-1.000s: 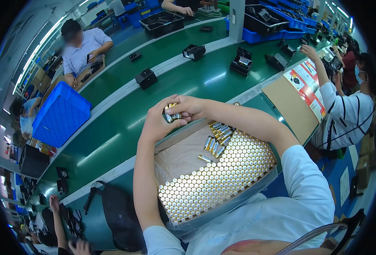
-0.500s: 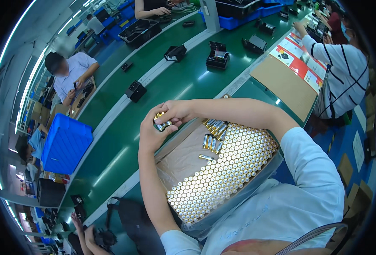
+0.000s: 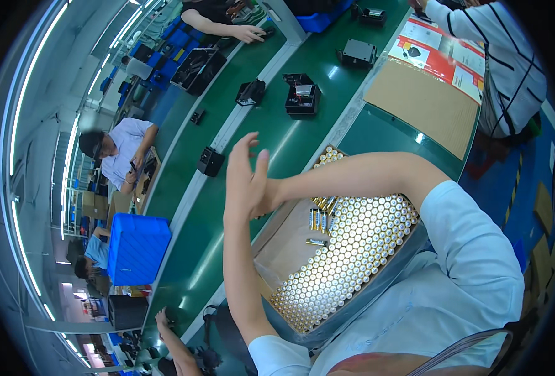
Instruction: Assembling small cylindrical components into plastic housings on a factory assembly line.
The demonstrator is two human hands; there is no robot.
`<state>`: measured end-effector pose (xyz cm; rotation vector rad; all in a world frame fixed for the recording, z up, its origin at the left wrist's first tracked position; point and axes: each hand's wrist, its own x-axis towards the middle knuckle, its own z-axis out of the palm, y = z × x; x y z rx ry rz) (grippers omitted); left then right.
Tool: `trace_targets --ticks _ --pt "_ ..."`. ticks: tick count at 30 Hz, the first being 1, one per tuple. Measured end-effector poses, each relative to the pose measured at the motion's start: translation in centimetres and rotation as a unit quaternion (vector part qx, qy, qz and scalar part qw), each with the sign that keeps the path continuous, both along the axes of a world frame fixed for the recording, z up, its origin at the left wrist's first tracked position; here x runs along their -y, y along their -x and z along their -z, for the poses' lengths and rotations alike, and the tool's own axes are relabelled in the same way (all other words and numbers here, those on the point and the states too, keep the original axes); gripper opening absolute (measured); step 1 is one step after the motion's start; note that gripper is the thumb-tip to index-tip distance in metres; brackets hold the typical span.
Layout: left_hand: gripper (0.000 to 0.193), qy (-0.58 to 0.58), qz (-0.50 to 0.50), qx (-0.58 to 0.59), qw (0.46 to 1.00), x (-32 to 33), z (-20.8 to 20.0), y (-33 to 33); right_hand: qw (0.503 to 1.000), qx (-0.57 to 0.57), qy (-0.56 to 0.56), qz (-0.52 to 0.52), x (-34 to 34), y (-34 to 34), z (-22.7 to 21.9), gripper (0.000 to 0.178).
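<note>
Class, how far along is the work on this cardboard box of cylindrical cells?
Done: one end of the brown cardboard box lies bare. In hand: the left hand, fingers spread, meets the right hand above the box; no cell shows in them. Left: gold-topped upright cylindrical cells fill most of the box, and a few loose cells lie on the bare part.

Long green counter (image 3: 240,207) runs diagonally, split lengthwise by a pale rail (image 3: 227,135). On the near strip: a shallow cardboard tray (image 3: 284,247) packed with upright cylindrical battery cells (image 3: 353,250), a few loose cells (image 3: 318,220) lying flat on its bare part; beyond it a plain cardboard sheet (image 3: 422,103) and a red-and-white printed sheet (image 3: 444,50). Farther along sit several small black units (image 3: 210,161), an open black box (image 3: 302,97), and a blue crate (image 3: 136,247) at the left edge.
</note>
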<state>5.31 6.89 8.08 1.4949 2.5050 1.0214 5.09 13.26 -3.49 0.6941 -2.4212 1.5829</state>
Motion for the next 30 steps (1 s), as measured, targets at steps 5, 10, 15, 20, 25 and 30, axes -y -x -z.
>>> trace_targets --ticks 5,10,15,20,25,30 --pt "0.040 0.039 0.008 0.052 0.998 -9.3 0.9 1.8 0.978 -0.078 -0.194 -0.001 0.5 1.8 2.0 0.027" --pt "0.046 0.085 0.001 -0.105 0.991 -17.5 4.4 4.9 0.957 -0.119 -0.257 0.066 -0.9 2.1 2.4 0.031" --pt "0.049 0.215 -0.076 -0.176 0.958 -19.8 5.9 6.0 0.960 -0.117 -0.241 0.078 -0.3 2.6 3.5 0.033" --pt "0.047 0.202 -0.092 -0.097 0.970 -18.1 6.1 9.0 0.967 -0.110 -0.212 0.087 0.0 2.3 3.2 0.034" --pt "0.043 0.017 -0.102 0.061 0.993 -14.5 6.9 10.2 0.971 -0.099 -0.191 0.101 -0.5 1.5 2.8 0.036" --pt "0.045 -0.213 -0.115 0.398 0.885 -8.8 6.0 9.1 0.960 -0.009 -0.267 0.081 -0.4 -1.1 -0.3 0.025"
